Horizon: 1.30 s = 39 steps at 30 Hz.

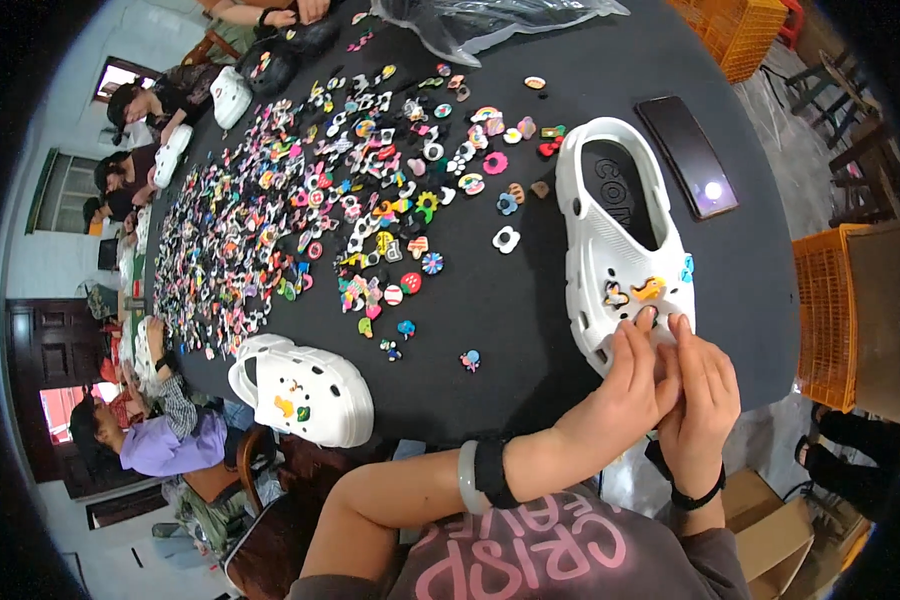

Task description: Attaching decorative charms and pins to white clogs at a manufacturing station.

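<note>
Your left grip (630, 372): fingers bent over the toe of a white clog, fingertips drawn close to those of the other hand; whether they pinched anything, you could not tell from this view.

Your right grip (700, 395): beside the left, fingers curved in to the same toe; what it held, if anything, could not be told either.

White clog (610, 245): under and just beyond both grips, toe toward you, heel away. Dark outlined lettering marked its insole, partly cut off by the upper.

Fitted charms, just beyond the fingertips: one yellow-orange (648, 289), one black-and-white (615, 294), one blue (687, 268) at the clog's right edge.

Second white clog (345, 400): well to the left of your grips, with yellow-orange and green charms.

Loose charms (260, 200): a dense multicoloured spread, left of and beyond the grips on the black tabletop (530, 310); any marks on them were too small to read.

Small blue-and-pink charm (471, 360): alone, left of the left grip.

Phone (685, 155): beyond the right grip, beside the clog, a bright reflection on its dark face.

Dark shirt (570, 575): yours, nearer your body than the grips, with large pink lettering across the front.
</note>
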Each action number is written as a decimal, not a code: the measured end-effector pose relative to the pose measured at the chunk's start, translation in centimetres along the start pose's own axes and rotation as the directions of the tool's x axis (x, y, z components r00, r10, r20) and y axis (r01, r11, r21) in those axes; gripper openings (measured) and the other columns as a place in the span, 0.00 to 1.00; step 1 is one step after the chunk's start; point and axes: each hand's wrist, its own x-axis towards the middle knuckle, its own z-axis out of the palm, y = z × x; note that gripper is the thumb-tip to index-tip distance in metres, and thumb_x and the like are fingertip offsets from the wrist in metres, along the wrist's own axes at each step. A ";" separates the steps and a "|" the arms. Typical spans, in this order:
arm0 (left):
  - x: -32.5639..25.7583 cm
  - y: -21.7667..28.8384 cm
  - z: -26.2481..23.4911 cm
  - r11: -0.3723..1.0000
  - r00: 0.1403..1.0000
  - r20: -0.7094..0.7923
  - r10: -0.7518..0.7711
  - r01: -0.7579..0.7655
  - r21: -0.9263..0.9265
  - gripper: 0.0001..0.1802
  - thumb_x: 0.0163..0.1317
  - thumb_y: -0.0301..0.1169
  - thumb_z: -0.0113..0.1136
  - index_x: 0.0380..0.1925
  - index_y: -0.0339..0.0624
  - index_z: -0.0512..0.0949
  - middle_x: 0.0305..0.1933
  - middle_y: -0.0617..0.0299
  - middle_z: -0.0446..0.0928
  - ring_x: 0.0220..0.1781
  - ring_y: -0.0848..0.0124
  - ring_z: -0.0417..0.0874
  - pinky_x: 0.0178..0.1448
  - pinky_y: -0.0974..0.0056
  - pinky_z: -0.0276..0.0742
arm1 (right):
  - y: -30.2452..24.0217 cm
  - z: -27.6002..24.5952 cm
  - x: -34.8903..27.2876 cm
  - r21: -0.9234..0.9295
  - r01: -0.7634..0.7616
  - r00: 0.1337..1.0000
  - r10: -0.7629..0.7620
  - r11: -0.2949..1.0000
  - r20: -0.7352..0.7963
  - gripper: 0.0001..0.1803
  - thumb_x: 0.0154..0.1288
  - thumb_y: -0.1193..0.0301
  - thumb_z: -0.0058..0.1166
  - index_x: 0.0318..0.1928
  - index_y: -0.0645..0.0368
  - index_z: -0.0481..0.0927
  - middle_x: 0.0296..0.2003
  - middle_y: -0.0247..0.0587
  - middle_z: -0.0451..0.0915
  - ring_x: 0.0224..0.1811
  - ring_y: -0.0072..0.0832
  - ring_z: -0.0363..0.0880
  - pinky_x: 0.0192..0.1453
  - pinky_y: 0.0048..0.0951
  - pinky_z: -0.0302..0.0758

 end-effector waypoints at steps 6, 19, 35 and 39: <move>-0.1 0.6 0.3 0.994 0.990 -0.121 -0.076 0.066 -0.085 0.19 0.61 0.32 0.50 0.47 0.28 0.72 0.55 0.29 0.75 0.54 0.47 0.79 0.63 0.53 0.73 | -0.1 0.1 0.1 -0.010 -0.048 0.998 0.047 0.999 -0.049 0.23 0.58 0.81 0.59 0.56 0.66 0.79 0.44 0.50 0.83 0.45 0.43 0.80 0.53 0.39 0.75; -13.9 -8.6 -6.3 0.754 0.886 0.086 -0.456 0.436 -0.491 0.30 0.56 0.29 0.65 0.59 0.35 0.70 0.70 0.43 0.65 0.72 0.46 0.64 0.76 0.44 0.53 | 1.9 -0.3 -6.0 0.454 -0.410 0.882 0.470 0.791 -0.023 0.27 0.67 0.80 0.50 0.67 0.58 0.68 0.60 0.48 0.71 0.53 0.32 0.79 0.51 0.30 0.76; -33.2 -18.3 -9.0 0.258 0.324 0.044 -0.945 0.822 -0.508 0.25 0.66 0.24 0.55 0.63 0.33 0.68 0.68 0.48 0.68 0.71 0.58 0.66 0.76 0.54 0.54 | 1.5 -4.6 11.1 0.091 0.268 0.940 -0.281 0.959 0.194 0.19 0.69 0.62 0.54 0.54 0.59 0.78 0.49 0.48 0.80 0.55 0.44 0.75 0.58 0.42 0.68; -37.1 -19.2 -7.6 -0.013 0.218 0.275 -0.936 0.762 -0.648 0.20 0.70 0.29 0.55 0.60 0.34 0.70 0.48 0.60 0.78 0.48 0.73 0.76 0.57 0.68 0.69 | 1.5 -1.5 13.5 0.261 0.288 0.856 -0.370 0.921 0.362 0.21 0.65 0.64 0.59 0.54 0.62 0.77 0.52 0.47 0.79 0.57 0.44 0.75 0.62 0.43 0.68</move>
